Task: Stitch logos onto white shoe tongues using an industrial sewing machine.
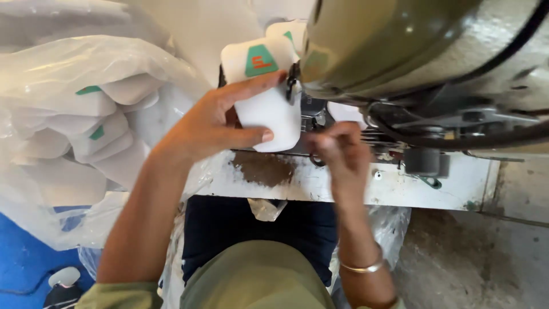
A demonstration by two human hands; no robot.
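White foam-like fabric makes up the padded piece [267, 111] that the left hand [220, 123] grips from its left side, with the index finger laid across the top and the thumb pressed along the lower edge. The piece is a rounded rectangle with a plain, smooth face, and it sits at the front of the sewing machine [412, 51], just left of the needle area.

Behind it, a 2nd white piece [257, 57] carries a green patch with an orange mark, roughly a slanted 4-sided shape, near its top edge. To the left, a clear plastic bag [86, 63] holds a stack of similar white pieces [103, 134]; small green patches show through the film on 2 of them.

The right hand [337, 146] is motion-blurred, its fingers bunched close together below the machine head. Whether it pinches a thread or a small part cannot be told. A thin metal bangle [361, 267] circles that wrist.

The table [400, 186] edge is white-painted with a worn brown patch below the piece. The olive-green machine body fills the upper right and is cut off by the frame, and a black belt or cable [457, 140] curves beneath it. The needle itself is hidden behind the hands. At the lower left, a blue floor [23, 257] and a small white object [64, 276] are partly out of view.
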